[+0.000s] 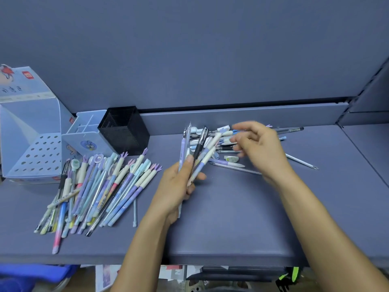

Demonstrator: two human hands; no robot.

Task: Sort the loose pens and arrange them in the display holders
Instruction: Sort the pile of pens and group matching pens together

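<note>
Here the loose pens (219, 142) lie tangled at the back of the shelf (231, 218), well right of a fanned row of pens (101, 190). To pick well, lift one pen by its barrel and slide it in parallel with the bunch (200, 148), caps all one way. The left hand (179, 186) grips that bunch tilted upward, thumb across the barrels. The right hand (256, 144) hovers over the tangle, fingers half curled and blurred; whether it pinches a pen I cannot tell. The black cup (124, 131) stands at the left.
</note>
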